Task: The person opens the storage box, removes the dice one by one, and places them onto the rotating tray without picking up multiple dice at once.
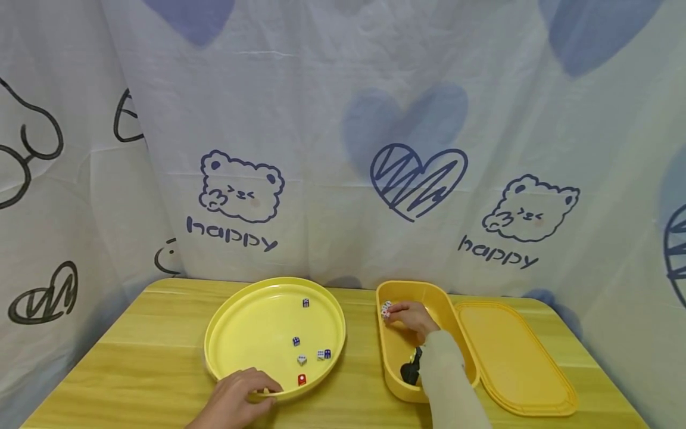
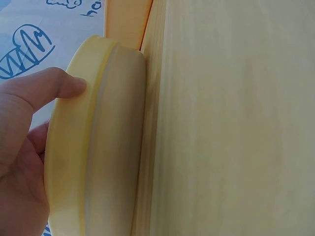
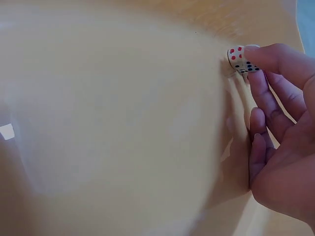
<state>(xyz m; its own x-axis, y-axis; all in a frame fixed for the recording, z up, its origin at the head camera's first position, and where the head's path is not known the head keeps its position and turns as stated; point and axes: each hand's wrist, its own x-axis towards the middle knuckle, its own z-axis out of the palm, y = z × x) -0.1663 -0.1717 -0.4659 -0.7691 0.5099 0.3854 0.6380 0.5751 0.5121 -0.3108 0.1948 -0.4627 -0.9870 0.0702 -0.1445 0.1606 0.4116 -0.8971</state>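
Note:
At the near edge of a round yellow tray (image 1: 252, 328), my left hand (image 1: 238, 393) grips the rim; in the left wrist view the thumb lies on the outside of the tray's wall (image 2: 74, 147). On the tray lie blue dice, one of them (image 1: 306, 302) far back, white dice (image 1: 302, 360) and a red die (image 1: 302, 379) near the front rim. My right hand (image 1: 411, 317) reaches into a deep orange tub (image 1: 393, 357) and pinches a white die (image 3: 241, 59) with red and black dots by the tub's wall. Whether a second die is there is unclear.
A black object (image 1: 409, 373) lies in the near end of the tub, partly behind the right sleeve (image 1: 450, 375). To the right, a flat orange lid (image 1: 514, 357) rests on the wooden table (image 1: 150, 345). A printed white cloth (image 1: 321, 119) hangs behind.

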